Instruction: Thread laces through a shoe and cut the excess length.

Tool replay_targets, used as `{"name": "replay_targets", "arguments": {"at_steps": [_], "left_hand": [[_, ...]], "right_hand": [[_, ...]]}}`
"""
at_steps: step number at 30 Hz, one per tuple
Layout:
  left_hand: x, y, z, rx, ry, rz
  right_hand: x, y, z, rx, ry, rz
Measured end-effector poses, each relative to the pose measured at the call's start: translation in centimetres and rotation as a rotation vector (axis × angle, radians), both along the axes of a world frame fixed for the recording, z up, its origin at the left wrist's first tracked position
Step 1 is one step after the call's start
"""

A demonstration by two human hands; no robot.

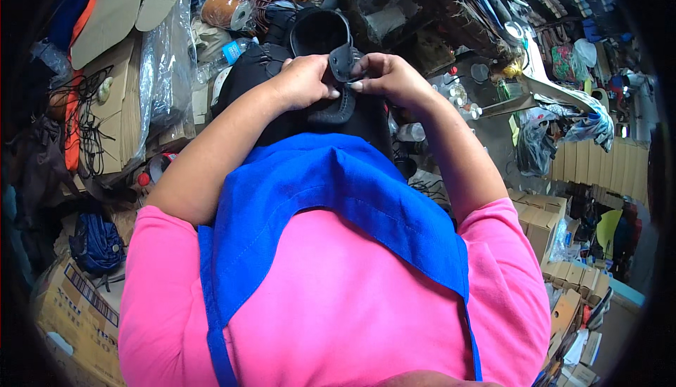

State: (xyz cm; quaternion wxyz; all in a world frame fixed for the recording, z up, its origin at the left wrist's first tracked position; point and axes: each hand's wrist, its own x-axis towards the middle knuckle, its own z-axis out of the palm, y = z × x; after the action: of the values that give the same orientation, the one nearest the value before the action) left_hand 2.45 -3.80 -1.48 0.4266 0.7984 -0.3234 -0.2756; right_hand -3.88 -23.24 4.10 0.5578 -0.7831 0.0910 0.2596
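A black leather shoe or boot [329,109] rests on my lap just past the blue apron, with its round opening [320,29] facing up at the far end. A black flap with small holes [341,63] stands up from it between my hands. My left hand [307,80] is closed, with thumb and fingers pinching the leather beside the flap. From the other side, my right hand [384,77] has its thumb and fingertips pinched at the flap's lower edge. Anything small between those fingertips is too fine to make out.
At the far left stand cardboard sheets [116,17] and clear plastic wrap [165,63]. A wrapped orange spool [227,11] and a bottle with a blue label [234,50] lie beyond my left arm. Small bottles [458,95] and stacked cardboard boxes [541,221] are on the right.
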Motion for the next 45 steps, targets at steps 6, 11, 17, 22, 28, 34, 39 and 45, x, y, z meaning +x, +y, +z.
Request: {"name": "replay_targets", "arguments": {"at_steps": [6,11,17,22,28,34,39,45], "left_hand": [[-1.1,0.8,3.4,0.117,-0.146,0.012],[-1.1,2.0,3.0,0.002,-0.359,-0.030],[-1.7,3.4,3.3,0.104,-0.345,-0.025],[-1.7,2.2,2.6,0.065,-0.278,0.012],[-1.6,1.9,2.4,0.030,-0.296,-0.064],[-1.9,1.7,2.9,0.101,-0.353,-0.083],[-2.1,1.8,2.9,0.100,-0.409,-0.072],[-2.3,2.4,2.5,0.092,-0.436,-0.095]], "right_hand": [[-0.3,0.7,-1.3,0.009,-0.179,0.042],[-0.5,-0.2,-1.4,0.022,-0.209,0.037],[-1.7,-2.6,-2.0,0.240,-0.049,-0.096],[-2.1,-2.1,-3.3,-0.020,-0.345,0.066],[-4.6,-2.9,-0.3,0.122,-0.111,-0.001],[-0.9,-3.5,0.8,-0.737,-0.712,0.042],[-1.4,-0.5,3.9,-0.952,-0.883,0.365],[-1.1,2.3,2.5,-1.103,-0.795,0.766]]}}
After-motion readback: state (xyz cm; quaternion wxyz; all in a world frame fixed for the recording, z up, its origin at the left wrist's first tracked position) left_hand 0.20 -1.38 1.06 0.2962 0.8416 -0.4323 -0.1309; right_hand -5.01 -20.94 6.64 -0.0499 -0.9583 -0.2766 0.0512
